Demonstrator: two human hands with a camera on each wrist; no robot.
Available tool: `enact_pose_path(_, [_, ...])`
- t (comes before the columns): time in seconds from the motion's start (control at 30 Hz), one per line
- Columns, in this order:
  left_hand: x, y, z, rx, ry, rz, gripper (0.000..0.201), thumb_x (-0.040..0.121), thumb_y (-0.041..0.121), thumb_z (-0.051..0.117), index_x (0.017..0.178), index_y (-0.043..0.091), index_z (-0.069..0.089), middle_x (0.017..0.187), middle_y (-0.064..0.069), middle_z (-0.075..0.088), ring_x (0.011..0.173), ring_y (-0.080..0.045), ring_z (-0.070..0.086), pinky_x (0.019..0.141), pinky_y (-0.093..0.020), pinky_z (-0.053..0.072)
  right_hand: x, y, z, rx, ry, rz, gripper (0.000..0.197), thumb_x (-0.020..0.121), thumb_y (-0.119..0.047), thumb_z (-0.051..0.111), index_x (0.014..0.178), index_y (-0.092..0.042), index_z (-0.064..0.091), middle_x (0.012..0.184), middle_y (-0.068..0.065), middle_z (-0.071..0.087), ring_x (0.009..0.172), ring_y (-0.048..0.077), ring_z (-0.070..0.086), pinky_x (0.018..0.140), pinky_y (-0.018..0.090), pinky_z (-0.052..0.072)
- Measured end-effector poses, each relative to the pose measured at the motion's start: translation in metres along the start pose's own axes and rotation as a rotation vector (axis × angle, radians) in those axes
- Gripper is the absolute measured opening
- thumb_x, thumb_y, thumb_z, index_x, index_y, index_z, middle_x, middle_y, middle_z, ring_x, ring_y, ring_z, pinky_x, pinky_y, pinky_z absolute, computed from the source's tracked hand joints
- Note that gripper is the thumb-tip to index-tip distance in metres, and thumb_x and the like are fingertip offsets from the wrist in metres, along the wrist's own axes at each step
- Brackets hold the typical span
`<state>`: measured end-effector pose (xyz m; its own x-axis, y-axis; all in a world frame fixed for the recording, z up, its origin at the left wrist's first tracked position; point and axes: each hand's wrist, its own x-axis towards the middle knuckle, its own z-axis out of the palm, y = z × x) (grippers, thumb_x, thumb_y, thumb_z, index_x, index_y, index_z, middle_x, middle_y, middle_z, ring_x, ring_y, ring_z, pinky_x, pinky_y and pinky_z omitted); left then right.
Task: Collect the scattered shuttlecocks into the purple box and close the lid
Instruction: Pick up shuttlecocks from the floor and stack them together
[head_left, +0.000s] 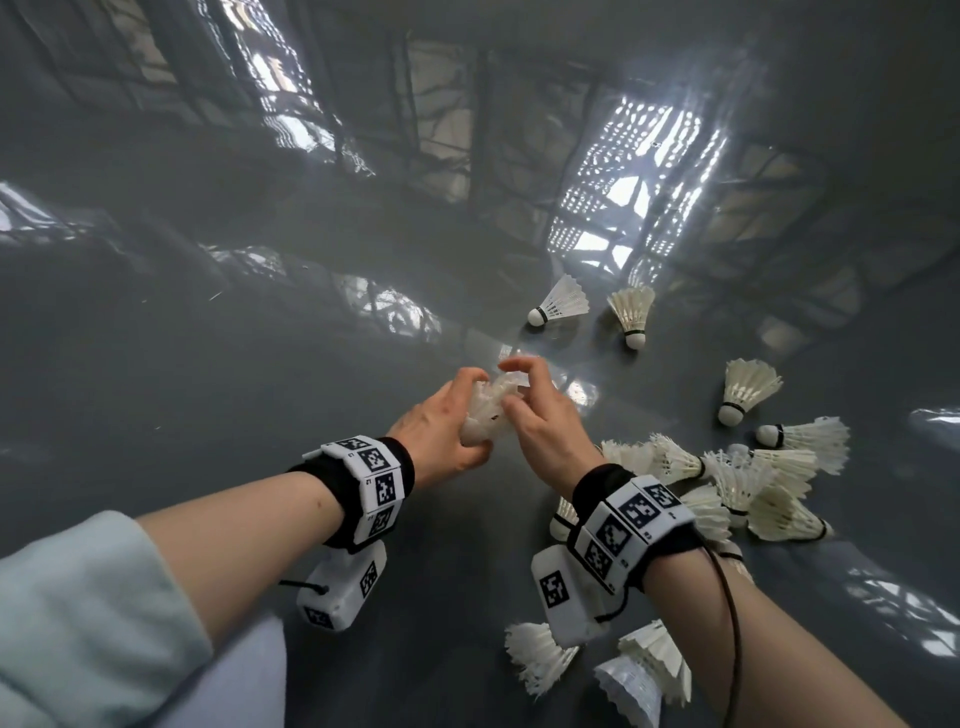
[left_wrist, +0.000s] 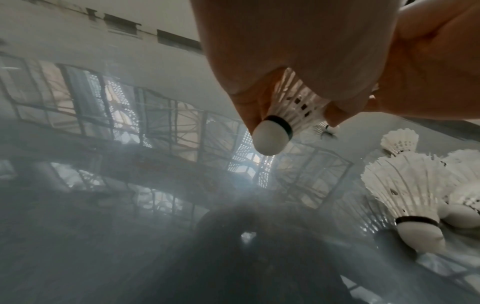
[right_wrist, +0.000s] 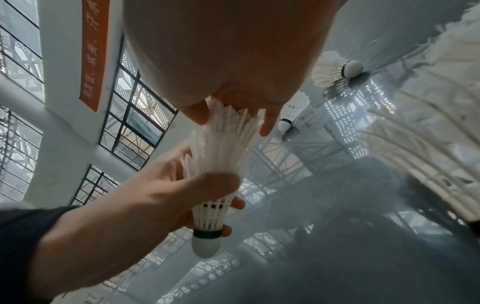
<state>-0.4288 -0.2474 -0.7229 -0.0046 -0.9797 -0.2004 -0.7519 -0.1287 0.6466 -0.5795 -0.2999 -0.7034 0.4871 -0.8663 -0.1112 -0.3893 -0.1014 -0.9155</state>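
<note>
Held shuttlecock (right_wrist: 218, 164): white feather skirt, thin quills, rounded white cork tip with a dark band, tip pointing down toward the floor. It is held in the air between both hands, above the glossy grey floor (head_left: 260, 364). The right wrist view shows what looks like more than one skirt nested together; the exact number in the stack cannot be told.

Left hand (head_left: 441, 431): fingers curled round the lower skirt just above the cork, gripping it. Right hand (head_left: 540, 415): fingertips pinch the upper feather rim, seen only in the right wrist view; the head view hides that contact behind the knuckles.

Loose shuttlecocks on the floor, head view: two lying apart at the far side (head_left: 561, 304), two more singles at the right (head_left: 748, 389), a tangled heap (head_left: 727, 478) beside the right wrist whose count cannot be told, and three or so near the bottom edge (head_left: 540, 660). All are the same white feather type with dark-banded corks.

The purple box shows in no view.

Each wrist carries one black band with white marker blocks (head_left: 371, 478). The floor is smooth and mirror-like, reflecting window grids. The right wrist view alone shows an orange banner (right_wrist: 94, 53) on a white wall.
</note>
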Motion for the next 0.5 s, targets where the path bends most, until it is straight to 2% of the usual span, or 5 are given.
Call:
enact_pose_path(0.13, [-0.003, 0.0, 0.001, 0.141, -0.103, 0.076, 0.103, 0.079, 0.032, 0.065, 0.148, 0.038, -0.012, 0.14, -0.002, 0.04, 0.084, -0.028, 0.063, 0.071, -0.035, 0.051, -0.005, 0.004, 0.001, -0.014, -0.018, -0.024, 0.035, 0.091, -0.009, 0.049, 0.122, -0.024, 0.043, 0.06, -0.002, 0.05, 0.051, 0.005, 0.045, 0.053, 0.017, 0.038])
enact_pose_path(0.23, [0.0, -0.003, 0.002, 0.17, -0.13, 0.09, 0.092, 0.082, 0.042, 0.064, 0.15, 0.039, 0.0, 0.136, 0.0, 0.045, 0.101, -0.028, 0.061, 0.085, -0.04, 0.051, -0.01, 0.007, -0.005, -0.105, -0.049, 0.033, 0.042, 0.091, -0.013, 0.053, 0.129, -0.024, 0.039, 0.059, -0.009, 0.051, 0.052, -0.001, 0.048, 0.058, 0.014, 0.037])
enact_pose_path(0.37, [0.002, -0.002, 0.009, 0.196, -0.15, 0.117, 0.078, 0.078, 0.044, 0.063, 0.141, 0.041, 0.015, 0.124, 0.0, 0.053, 0.098, -0.029, 0.061, 0.084, -0.04, 0.05, -0.011, 0.014, -0.024, -0.132, -0.013, 0.14, 0.046, 0.094, -0.033, 0.052, 0.137, -0.027, 0.036, 0.094, -0.003, 0.065, 0.094, 0.013, 0.061, 0.087, 0.032, 0.045])
enact_pose_path(0.43, [0.002, -0.006, 0.009, 0.178, -0.136, 0.077, 0.078, 0.074, 0.041, 0.063, 0.137, 0.041, 0.017, 0.118, 0.001, 0.054, 0.092, -0.03, 0.061, 0.08, -0.039, 0.051, -0.007, 0.019, -0.048, -0.401, 0.106, 0.206, 0.038, 0.091, -0.033, 0.051, 0.128, -0.026, 0.047, 0.109, -0.002, 0.062, 0.109, 0.02, 0.055, 0.097, 0.04, 0.041])
enact_pose_path(0.5, [0.002, -0.011, 0.007, 0.156, -0.12, 0.04, 0.078, 0.074, 0.038, 0.063, 0.137, 0.039, 0.017, 0.117, 0.001, 0.054, 0.09, -0.029, 0.06, 0.079, -0.036, 0.05, -0.011, 0.023, -0.07, -0.795, 0.027, 0.322, 0.035, 0.085, -0.039, 0.051, 0.118, -0.029, 0.055, 0.123, 0.0, 0.055, 0.121, 0.023, 0.043, 0.102, 0.043, 0.032])
